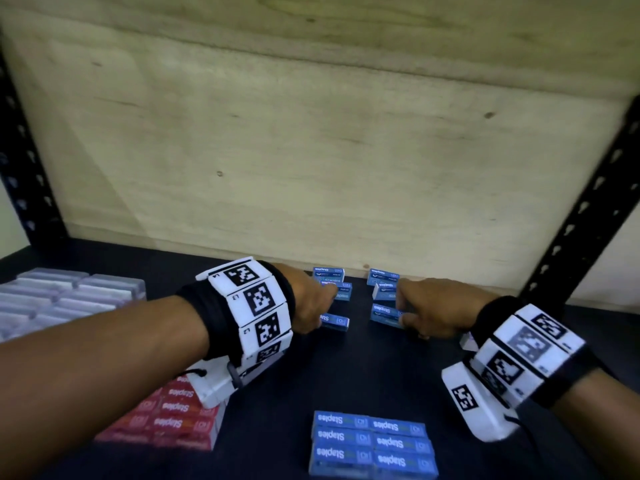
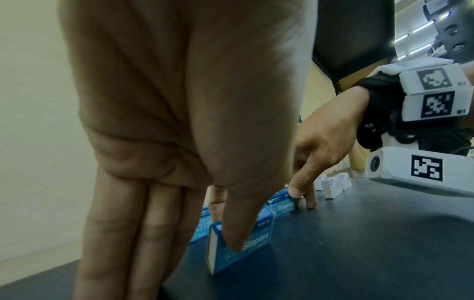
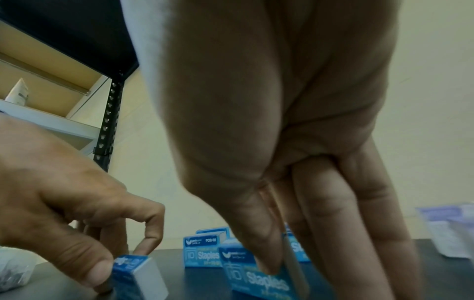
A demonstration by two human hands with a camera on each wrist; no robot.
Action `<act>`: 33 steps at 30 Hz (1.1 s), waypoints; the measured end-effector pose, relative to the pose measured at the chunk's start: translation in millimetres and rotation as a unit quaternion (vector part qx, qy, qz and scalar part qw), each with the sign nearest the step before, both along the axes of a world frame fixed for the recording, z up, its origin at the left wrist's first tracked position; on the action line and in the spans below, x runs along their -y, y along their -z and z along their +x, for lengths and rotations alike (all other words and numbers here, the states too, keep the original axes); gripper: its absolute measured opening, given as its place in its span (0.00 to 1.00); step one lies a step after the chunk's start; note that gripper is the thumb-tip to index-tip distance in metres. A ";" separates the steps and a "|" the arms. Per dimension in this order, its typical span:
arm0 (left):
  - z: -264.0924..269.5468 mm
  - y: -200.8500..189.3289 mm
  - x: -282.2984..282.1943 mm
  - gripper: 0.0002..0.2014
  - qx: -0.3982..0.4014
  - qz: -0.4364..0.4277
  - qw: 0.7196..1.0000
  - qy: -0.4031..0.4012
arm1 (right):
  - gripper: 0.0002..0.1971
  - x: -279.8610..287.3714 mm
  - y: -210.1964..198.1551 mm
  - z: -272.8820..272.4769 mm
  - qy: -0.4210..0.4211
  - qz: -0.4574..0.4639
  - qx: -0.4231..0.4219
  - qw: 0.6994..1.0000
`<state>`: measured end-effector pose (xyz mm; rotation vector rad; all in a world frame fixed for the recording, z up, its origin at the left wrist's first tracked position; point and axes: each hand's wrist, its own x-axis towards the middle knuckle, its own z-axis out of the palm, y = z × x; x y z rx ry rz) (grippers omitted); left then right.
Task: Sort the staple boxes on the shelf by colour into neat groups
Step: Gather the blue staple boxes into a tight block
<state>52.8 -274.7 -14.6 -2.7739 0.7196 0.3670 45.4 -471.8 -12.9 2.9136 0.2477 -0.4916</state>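
Note:
Several loose blue staple boxes (image 1: 382, 276) lie near the back of the dark shelf (image 1: 363, 368). My left hand (image 1: 323, 308) pinches one blue box (image 1: 335, 322) between thumb and fingers; it stands on edge on the shelf (image 2: 254, 243). My right hand (image 1: 401, 308) pinches another blue box (image 1: 383, 315), thumb on its front face (image 3: 259, 278). In the right wrist view my left hand (image 3: 123, 261) shows at the lower left on its box (image 3: 136, 272). A neat block of blue boxes (image 1: 372, 445) sits at the front. Red boxes (image 1: 169, 420) are grouped at the front left.
Pale lilac boxes (image 1: 52, 299) fill the left side of the shelf. A plywood back wall (image 1: 311, 150) closes the rear, with black slotted posts (image 1: 588, 209) at both sides. Small white boxes (image 2: 333, 185) stand behind my right hand. Bare shelf lies between my wrists.

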 end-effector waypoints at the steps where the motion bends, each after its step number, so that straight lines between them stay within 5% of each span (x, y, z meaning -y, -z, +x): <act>1: 0.5 3.6 -0.9 0.20 -0.017 -0.017 1.000 -0.003 | 0.11 2.3 -0.2 -5.2 -0.001 0.009 0.005 1.000; 12: -38.1 -6.3 -7.2 0.17 -0.068 -0.017 0.997 0.034 | 0.07 14.9 11.0 -55.6 -0.002 0.149 -0.012 0.989; 18: -63.8 -12.1 -5.4 0.15 -0.082 0.043 0.994 0.064 | 0.05 14.0 6.8 -83.1 -0.002 0.151 -0.027 0.988; 33: -88.0 -14.7 -17.3 0.14 -0.102 -0.008 0.993 0.053 | 0.06 10.4 2.0 -119.4 -0.001 0.159 -0.041 0.986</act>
